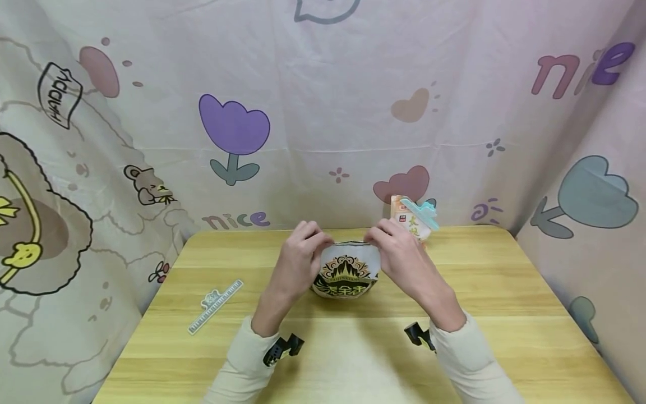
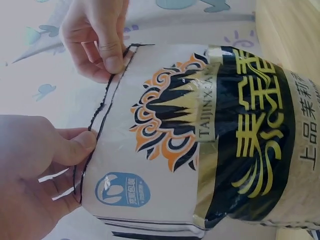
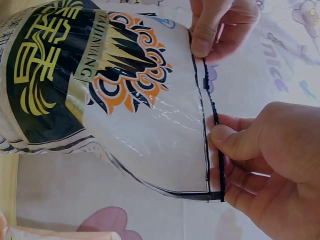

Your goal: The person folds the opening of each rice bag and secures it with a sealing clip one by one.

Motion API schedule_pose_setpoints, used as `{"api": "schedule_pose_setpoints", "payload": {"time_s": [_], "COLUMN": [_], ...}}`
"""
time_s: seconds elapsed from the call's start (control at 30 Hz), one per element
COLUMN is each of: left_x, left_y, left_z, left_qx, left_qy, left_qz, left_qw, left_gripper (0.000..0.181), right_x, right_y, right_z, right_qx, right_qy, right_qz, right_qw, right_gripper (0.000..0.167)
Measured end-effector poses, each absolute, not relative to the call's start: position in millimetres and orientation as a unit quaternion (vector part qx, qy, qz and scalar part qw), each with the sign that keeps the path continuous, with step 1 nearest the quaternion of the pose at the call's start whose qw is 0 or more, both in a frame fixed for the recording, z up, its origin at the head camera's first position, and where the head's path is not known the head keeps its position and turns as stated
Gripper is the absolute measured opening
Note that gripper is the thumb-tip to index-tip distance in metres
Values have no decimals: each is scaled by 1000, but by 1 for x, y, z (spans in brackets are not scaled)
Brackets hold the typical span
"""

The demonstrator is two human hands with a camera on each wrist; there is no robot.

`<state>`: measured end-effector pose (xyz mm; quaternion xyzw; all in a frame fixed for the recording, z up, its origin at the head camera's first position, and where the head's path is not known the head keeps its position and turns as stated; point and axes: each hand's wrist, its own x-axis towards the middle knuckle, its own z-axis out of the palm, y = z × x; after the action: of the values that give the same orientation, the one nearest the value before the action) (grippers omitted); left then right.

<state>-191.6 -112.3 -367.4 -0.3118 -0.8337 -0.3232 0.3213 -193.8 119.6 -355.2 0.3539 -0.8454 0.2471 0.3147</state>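
Note:
A rice bag (image 1: 348, 272) with white, black and gold print stands upright near the middle of the table, its top edge raised between both hands. My left hand (image 1: 298, 261) pinches the left part of that edge between thumb and fingers. At the right part, my right hand (image 1: 401, 258) pinches the same edge. In the left wrist view, the bag's front (image 2: 170, 115) shows an orange and black emblem and a blue oval label. The right wrist view shows the black-trimmed top edge (image 3: 212, 105) held flat and stretched between the hands.
A pale sealing clip (image 1: 215, 307) with piano-key markings lies on the table at left. Behind my right hand stands a small orange and white package (image 1: 398, 216) with a teal clip (image 1: 424, 213) across its top. A printed curtain (image 1: 323, 123) borders the table.

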Motion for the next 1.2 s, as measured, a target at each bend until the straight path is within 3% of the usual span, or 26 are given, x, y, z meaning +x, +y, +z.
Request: {"api": "schedule_pose_setpoints", "payload": {"time_s": [0.57, 1.2], "left_x": [-192, -195], "left_y": [-88, -93], "left_z": [-370, -386], "left_qx": [-325, -312], "left_qy": [-829, -776], "left_qz": [-320, -448], "left_qw": [323, 317], "left_gripper": [16, 16], "right_x": [-188, -189], "right_y": [140, 148], "right_z": [-360, -370], "right_qx": [329, 312], "right_qy": [-852, -826], "right_qz": [251, 350], "right_qw": [320, 313], "right_gripper": [27, 29]}}
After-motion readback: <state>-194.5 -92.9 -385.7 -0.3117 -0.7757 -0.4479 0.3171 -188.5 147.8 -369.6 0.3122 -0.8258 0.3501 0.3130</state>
